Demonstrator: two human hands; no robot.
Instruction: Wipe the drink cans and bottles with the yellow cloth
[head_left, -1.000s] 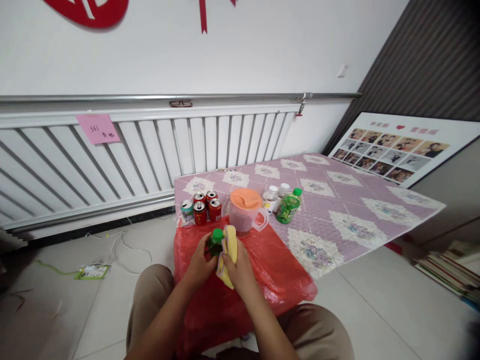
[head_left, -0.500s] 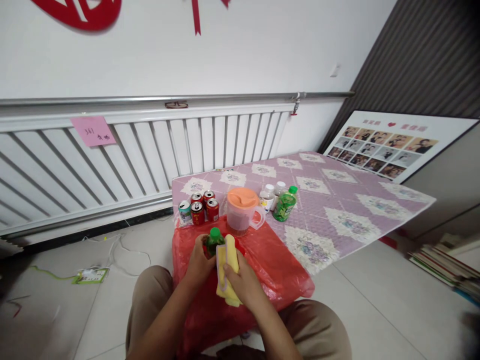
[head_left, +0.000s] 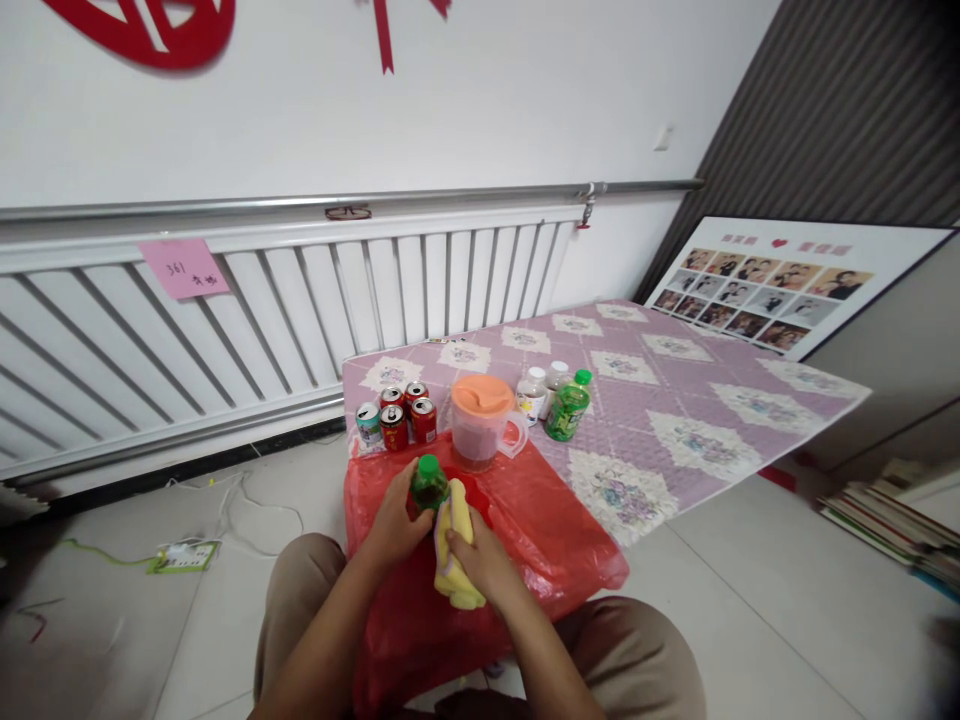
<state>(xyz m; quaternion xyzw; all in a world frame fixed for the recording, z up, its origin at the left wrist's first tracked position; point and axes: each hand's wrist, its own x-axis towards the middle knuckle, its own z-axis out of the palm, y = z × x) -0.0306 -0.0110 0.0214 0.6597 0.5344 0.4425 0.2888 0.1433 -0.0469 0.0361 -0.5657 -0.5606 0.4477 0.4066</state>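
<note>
My left hand (head_left: 400, 520) is closed around a green-capped plastic bottle (head_left: 429, 486), held upright with its lower part hidden by my fingers and the cloth. In my right hand (head_left: 480, 553) is a folded yellow cloth (head_left: 455, 570) with a purple edge, its upper end against or very close to the bottle's side. Both hands are over red plastic sheeting (head_left: 555, 520) at the table's near end. A red dish-like thing (head_left: 480, 500), mostly hidden, lies behind the cloth. Just beyond stands a clear pitcher (head_left: 474, 440) with an orange lid.
Several drink cans (head_left: 394, 427) stand left of the pitcher. To its right are two white-capped bottles (head_left: 531, 397) and a green bottle (head_left: 568, 408). A flowered tablecloth (head_left: 690, 400) stretches right. Behind is a white radiator (head_left: 330, 300); a power strip (head_left: 184, 556) lies on the floor.
The cloth has shifted slightly down along the bottle and its upper part has turned a little. The left hand keeps its hold on the bottle. The camera view has shifted slightly.
</note>
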